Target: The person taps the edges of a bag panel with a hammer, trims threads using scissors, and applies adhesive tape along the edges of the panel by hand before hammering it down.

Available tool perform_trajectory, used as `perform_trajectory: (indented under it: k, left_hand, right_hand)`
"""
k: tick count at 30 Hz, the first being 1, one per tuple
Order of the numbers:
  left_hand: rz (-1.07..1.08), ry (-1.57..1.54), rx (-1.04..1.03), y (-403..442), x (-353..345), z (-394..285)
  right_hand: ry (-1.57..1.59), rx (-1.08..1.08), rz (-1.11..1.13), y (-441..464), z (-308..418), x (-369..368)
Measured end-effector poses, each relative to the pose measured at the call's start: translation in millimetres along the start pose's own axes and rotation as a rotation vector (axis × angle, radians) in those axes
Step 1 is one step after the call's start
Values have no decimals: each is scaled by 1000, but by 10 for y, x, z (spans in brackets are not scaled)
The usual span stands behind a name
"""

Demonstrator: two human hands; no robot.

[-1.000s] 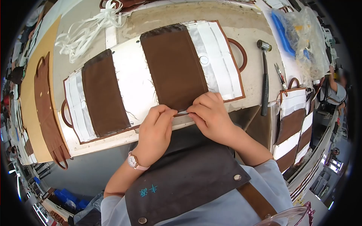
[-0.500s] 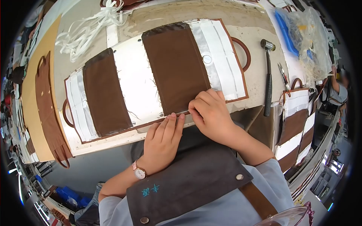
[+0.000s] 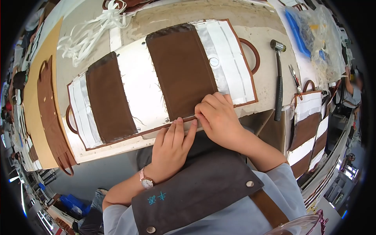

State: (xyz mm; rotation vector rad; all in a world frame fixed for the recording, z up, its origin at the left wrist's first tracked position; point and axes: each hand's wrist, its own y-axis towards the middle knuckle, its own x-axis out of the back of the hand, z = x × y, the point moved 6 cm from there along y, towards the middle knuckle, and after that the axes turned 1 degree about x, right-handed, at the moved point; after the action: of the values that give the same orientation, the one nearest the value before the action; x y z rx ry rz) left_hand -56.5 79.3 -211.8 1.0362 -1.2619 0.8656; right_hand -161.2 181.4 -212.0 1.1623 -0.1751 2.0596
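Our panel [image 3: 143, 82] on the counter [image 3: 258, 31] shows brown edging [image 3: 152, 130] along its near side, none visible far-middle; our right hand [image 3: 219, 117] pinches that edge, our left hand [image 3: 170, 147] touches it, fingers extended.

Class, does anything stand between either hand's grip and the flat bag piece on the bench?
Nothing visible does. The left hand's grip and the right hand's grip are both at the near edge of the bag piece. The hammer lies off to the right, and the white straps lie beyond the far edge.
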Motion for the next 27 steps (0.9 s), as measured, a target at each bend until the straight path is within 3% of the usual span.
perform_trajectory:
  k: [7, 19, 27]
  left_hand:
    - [8, 34, -12, -5, -22, -10]
    - [-43, 43, -24, 65, 7, -23]
    - [-108, 18, 20, 152, 89, -20]
  right_hand:
    - [155, -55, 86, -3, -63, 90]
    - [-16, -6, 80, 18, -38, -12]
    - [178, -98, 38, -71, -193, 242]
